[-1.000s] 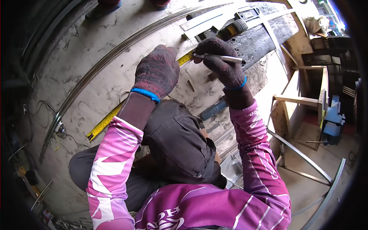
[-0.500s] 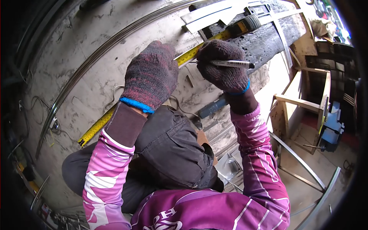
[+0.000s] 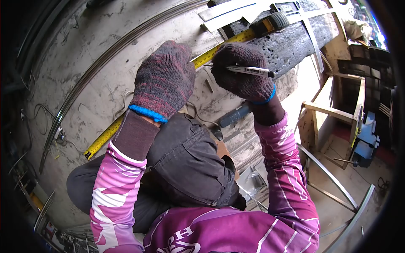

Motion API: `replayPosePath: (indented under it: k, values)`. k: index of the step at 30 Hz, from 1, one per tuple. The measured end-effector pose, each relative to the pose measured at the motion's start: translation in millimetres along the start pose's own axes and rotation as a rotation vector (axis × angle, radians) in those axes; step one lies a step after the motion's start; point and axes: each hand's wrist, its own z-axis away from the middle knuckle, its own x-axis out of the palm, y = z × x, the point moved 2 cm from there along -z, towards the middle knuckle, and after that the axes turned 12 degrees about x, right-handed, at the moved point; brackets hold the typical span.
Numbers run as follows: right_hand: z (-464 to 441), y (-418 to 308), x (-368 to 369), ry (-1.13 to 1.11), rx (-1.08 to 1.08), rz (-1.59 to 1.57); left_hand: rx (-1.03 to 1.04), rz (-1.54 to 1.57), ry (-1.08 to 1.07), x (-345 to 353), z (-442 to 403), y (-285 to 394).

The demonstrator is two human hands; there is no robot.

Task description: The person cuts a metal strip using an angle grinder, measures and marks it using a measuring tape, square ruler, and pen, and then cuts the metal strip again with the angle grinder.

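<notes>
My left hand (image 3: pixel 162 80), in a dark knitted glove with a blue cuff, is closed over the yellow blade of a tape measure (image 3: pixel 103 137). The blade runs out on both sides of the glove, its free end at lower left and its black case (image 3: pixel 270 24) at upper right. In my right hand (image 3: pixel 238 82), gloved alike, the fingers are pinched round a marker pen (image 3: pixel 253 71). Its tip points left, close to the blade between both hands. My fingertips are mostly hidden by the gloves.
A dark, pitted beam (image 3: pixel 291 52) lies under the tape case, with flat metal strips (image 3: pixel 228 16) across it. Long thin rods (image 3: pixel 97 63) curve over the stained floor at left. A blue-grey tool (image 3: pixel 235 117) lies by my knee; a wooden frame (image 3: pixel 329 110) stands at right.
My right hand and the marker have shifted slightly left along the tape. My left hand has moved a little up and left, still closed over the blade.
</notes>
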Motion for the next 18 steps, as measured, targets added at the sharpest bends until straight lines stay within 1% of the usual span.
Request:
replayPosePath:
  k: [4, 6, 18]
  values:
    - [-0.4, 1.7, 1.0, -0.010, -0.012, 0.018, 0.011, -0.014, 0.013, -0.1, -0.1, 0.3]
    - [-1.6, 1.3, 1.7, 0.032, -0.013, -0.032, 0.023, -0.011, 0.020, -0.3, -0.1, 0.5]
    - [-1.9, 3.2, 3.7, 0.034, -0.037, -0.064, 0.008, -0.004, 0.017, -0.7, 0.2, -0.2]
